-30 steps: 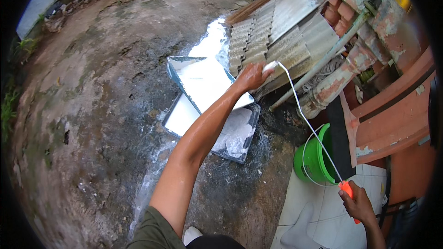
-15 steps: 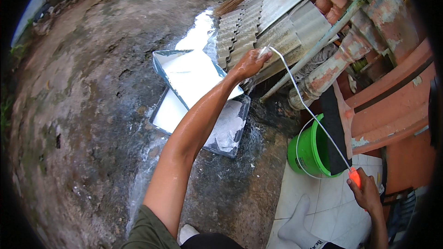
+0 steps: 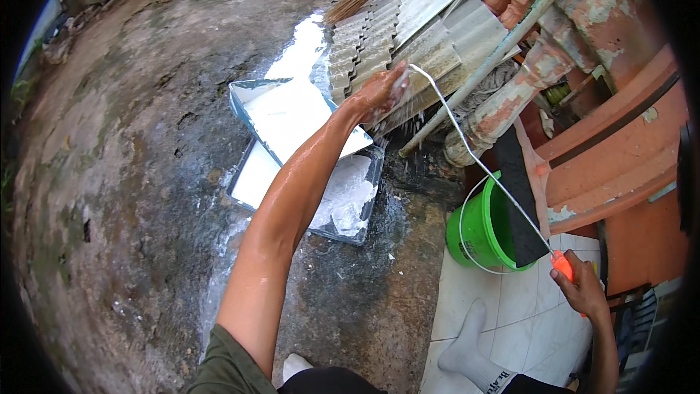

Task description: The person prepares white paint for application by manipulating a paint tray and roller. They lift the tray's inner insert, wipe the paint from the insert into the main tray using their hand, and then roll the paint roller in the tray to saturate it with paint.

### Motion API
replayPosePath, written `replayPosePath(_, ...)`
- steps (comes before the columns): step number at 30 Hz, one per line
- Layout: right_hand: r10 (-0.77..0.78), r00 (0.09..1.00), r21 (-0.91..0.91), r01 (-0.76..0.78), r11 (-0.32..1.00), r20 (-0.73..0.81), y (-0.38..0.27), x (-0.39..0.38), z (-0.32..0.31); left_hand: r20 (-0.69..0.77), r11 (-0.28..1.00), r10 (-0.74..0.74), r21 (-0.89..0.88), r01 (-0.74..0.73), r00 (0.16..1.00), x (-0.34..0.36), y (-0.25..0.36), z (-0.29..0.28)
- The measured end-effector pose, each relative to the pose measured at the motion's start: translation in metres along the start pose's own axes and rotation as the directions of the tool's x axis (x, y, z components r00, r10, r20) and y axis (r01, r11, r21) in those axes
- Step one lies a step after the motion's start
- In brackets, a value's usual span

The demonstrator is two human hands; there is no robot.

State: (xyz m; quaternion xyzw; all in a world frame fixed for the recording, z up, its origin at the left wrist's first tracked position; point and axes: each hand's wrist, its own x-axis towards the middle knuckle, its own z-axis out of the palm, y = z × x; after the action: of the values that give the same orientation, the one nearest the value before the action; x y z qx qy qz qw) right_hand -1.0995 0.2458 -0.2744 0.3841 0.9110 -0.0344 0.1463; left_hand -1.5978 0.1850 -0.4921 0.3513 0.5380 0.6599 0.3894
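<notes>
My right hand (image 3: 581,282) is closed round the orange handle (image 3: 562,265) of a paint roller frame, a long bent white metal rod (image 3: 467,147) with no roller sleeve visible. At the rod's far end, the fingers of my wet left hand (image 3: 380,93) are wrapped round the tip, slightly blurred. Water drops fly off below that hand. Under my left forearm lie two dark paint trays coated in white: the upper tray (image 3: 238,106) sits askew across the lower tray (image 3: 373,203). My forearm hides part of both.
A green bucket (image 3: 470,230) with a wire handle stands on white tiles (image 3: 467,284) at right. Corrugated sheets (image 3: 364,47), a broom (image 3: 364,1), a metal pole (image 3: 477,91) and peeling balusters (image 3: 496,120) lie beyond. White liquid (image 3: 300,51) streaks the rough concrete ground (image 3: 138,175).
Both hands and the roller frame have shifted slightly left in the picture, as has the whole scene. Water now sprays from my left hand, whose fingers have moved along the rod's end.
</notes>
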Motion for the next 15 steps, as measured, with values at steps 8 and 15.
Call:
replayPosePath(8, 0.043, 0.999, -0.024, -0.043, 0.999, 0.024, 0.008, 0.0, -0.007, 0.18, 0.977, 0.147, -0.18, -0.114, 0.973, 0.003, 0.008, 0.0)
replayPosePath(15, -0.067, 0.992, -0.117, 0.054, 0.992, -0.107, 0.017, 0.008, -0.015, 0.201, 0.845, 0.285, 0.41, -0.344, 0.937, 0.002, 0.022, -0.007)
